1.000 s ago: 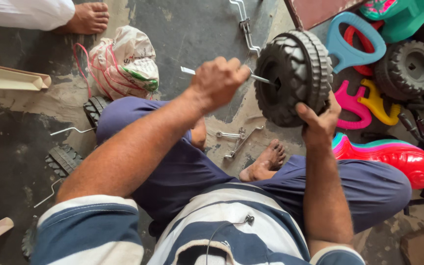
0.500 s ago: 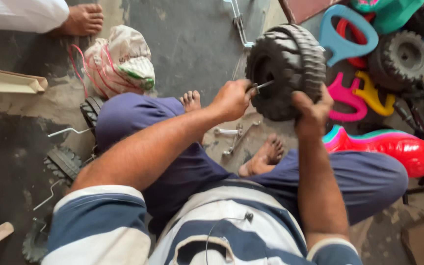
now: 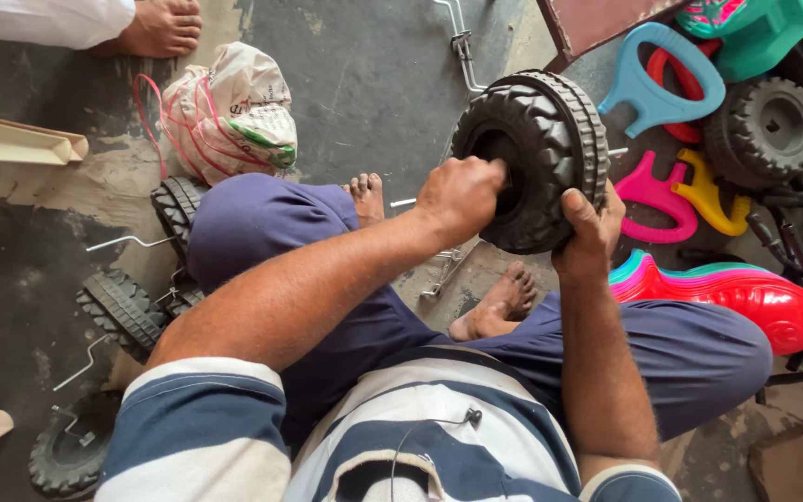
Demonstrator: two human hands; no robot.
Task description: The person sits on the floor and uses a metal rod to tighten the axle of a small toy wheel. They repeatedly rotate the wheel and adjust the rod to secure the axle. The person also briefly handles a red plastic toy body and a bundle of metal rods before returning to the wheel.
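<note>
Since the earlier frame, the left hand [image 3: 460, 197] has been pushed into the hub of the black ribbed plastic toy wheel [image 3: 536, 158], fingers curled; whether anything is pinched cannot be told. The wheel is steadied above the knees by the right hand [image 3: 587, 228], clasped under its tread.

The wheel [image 3: 541, 158] at upper centre is black; the shirt [image 3: 401, 446] at the bottom is blue-and-white striped. The handle [image 3: 657, 88] at upper right is light blue.

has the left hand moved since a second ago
Yes. The left hand has come down from above the knee to the hub of the black wheel, farther from the plastic bag.
</note>
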